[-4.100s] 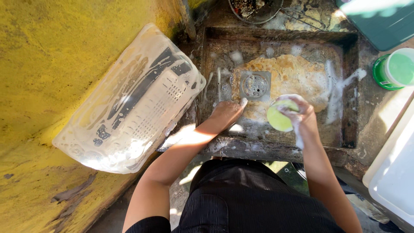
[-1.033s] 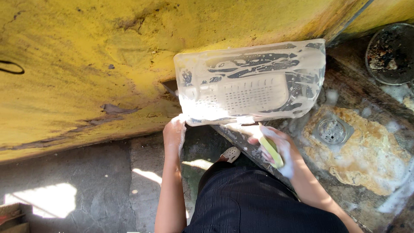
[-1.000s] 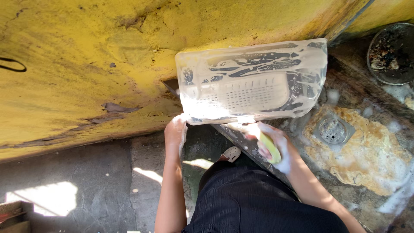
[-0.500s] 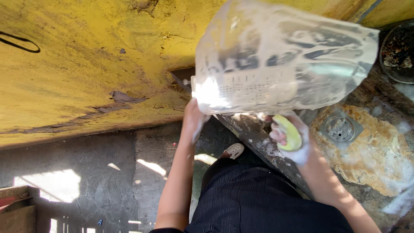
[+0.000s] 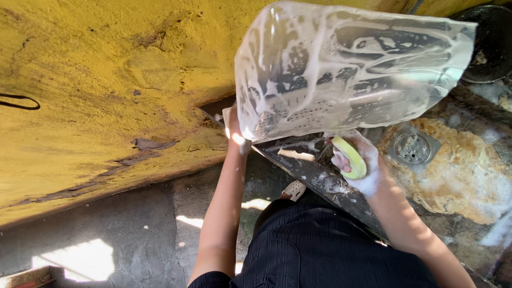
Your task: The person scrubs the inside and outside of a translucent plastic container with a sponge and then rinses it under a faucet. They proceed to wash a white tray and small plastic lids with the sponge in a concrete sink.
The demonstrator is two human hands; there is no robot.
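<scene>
While the left hand grips the lower left corner of a large clear plastic tub, its fingers closed over the rim, the right hand is curled around a yellow-green sponge just under the tub's lower edge. Foam covers the right hand and wrist. The tub is lifted and tilted, its streaked, soapy wall turned toward the camera, with a perforated panel faintly visible through the suds. It hangs above the near edge of a shallow stone wash basin, whose dark rim runs diagonally below both hands. Farther right in the basin sits a square metal floor drain, set in a patch of worn, yellowish stone dotted with foam. A dark round pan stands at the top right, partly behind the tub. To the left rises a rough yellow wall, meeting a grey concrete floor. Below the arms show the person's black ribbed garment and one white shoe.
</scene>
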